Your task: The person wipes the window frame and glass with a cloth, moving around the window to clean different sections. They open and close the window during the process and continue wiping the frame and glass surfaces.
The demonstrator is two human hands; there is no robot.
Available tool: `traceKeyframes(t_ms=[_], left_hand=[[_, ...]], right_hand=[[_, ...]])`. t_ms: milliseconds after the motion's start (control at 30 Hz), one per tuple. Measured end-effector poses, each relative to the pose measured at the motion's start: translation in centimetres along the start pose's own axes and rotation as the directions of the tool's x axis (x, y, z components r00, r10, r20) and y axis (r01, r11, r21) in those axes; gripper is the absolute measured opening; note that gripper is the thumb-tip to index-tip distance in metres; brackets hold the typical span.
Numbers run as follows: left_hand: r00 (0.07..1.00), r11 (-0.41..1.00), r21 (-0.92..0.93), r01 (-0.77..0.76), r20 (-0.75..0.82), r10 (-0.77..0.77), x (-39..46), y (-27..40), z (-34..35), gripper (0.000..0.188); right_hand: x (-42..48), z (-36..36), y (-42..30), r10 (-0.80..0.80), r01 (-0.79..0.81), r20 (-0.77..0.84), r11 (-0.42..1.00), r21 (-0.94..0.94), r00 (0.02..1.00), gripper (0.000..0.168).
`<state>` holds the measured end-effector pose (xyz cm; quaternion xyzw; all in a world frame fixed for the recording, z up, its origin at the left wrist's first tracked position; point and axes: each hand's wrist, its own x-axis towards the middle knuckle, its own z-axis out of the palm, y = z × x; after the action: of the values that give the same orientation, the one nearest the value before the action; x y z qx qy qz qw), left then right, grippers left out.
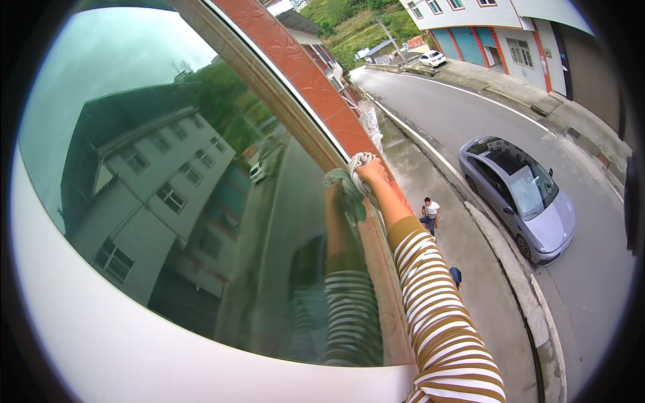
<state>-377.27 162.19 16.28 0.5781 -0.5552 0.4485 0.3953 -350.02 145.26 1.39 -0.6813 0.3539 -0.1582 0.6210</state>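
My right hand (373, 174) reaches outward, closed around a bunched pale grey cloth (361, 170). The cloth lies at the outer edge of a large tinted window pane (201, 226), beside its frame and the red tiled wall trim (312, 80). In the glass, the cloth, my forearm and the striped brown-and-white sleeve (438, 302) are mirrored, along with a building and the road. The fingers are partly hidden by the hand and cloth. My left hand is out of view.
A white curved frame edge (126, 342) borders the pane below. Far beneath are a concrete pavement (473, 322) with a person (430, 214) on it, a partly hidden dark blue shape (456, 276), a road (433, 111) and a lilac car (519, 196). Buildings line the far side.
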Motion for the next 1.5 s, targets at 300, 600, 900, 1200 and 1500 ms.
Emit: traceKeyframes(t_ms=[300, 600, 900, 1200, 1500], left_hand=[[1.0, 0.998, -0.06, -0.006, -0.031, 0.004, -2.9, 4.2, -4.2, 0.102], [0.999, 0.999, 0.053, 0.001, -0.045, 0.001, -8.7, 7.9, -11.5, 0.102], [0.997, 1.0, -0.003, -0.024, -0.07, 0.024, -9.9, 9.2, -13.0, 0.101], [0.992, 0.997, -0.069, -0.045, -0.118, 0.037, -11.5, 9.7, -15.6, 0.1], [0.982, 0.957, -0.288, -0.048, -0.189, -0.007, -11.2, 8.1, -13.2, 0.1]], right_hand=[[-6.8, -10.3, -24.5, -0.769, 0.764, -0.103, 0.591, 0.26, 0.63, 0.058], [-33.3, -19.2, -17.0, -0.991, 0.977, -0.097, 0.072, 0.2, 0.093, 0.069], [-29.6, -13.6, 19.0, -0.503, 0.509, 0.09, 0.859, -0.058, 0.86, 0.056], [-39.7, -18.1, 7.9, -0.904, 0.75, -0.024, 0.338, 0.568, 0.426, 0.05], [-39.7, -18.2, 24.4, -0.27, 0.3, 0.145, 0.918, -0.261, 0.952, 0.05]])
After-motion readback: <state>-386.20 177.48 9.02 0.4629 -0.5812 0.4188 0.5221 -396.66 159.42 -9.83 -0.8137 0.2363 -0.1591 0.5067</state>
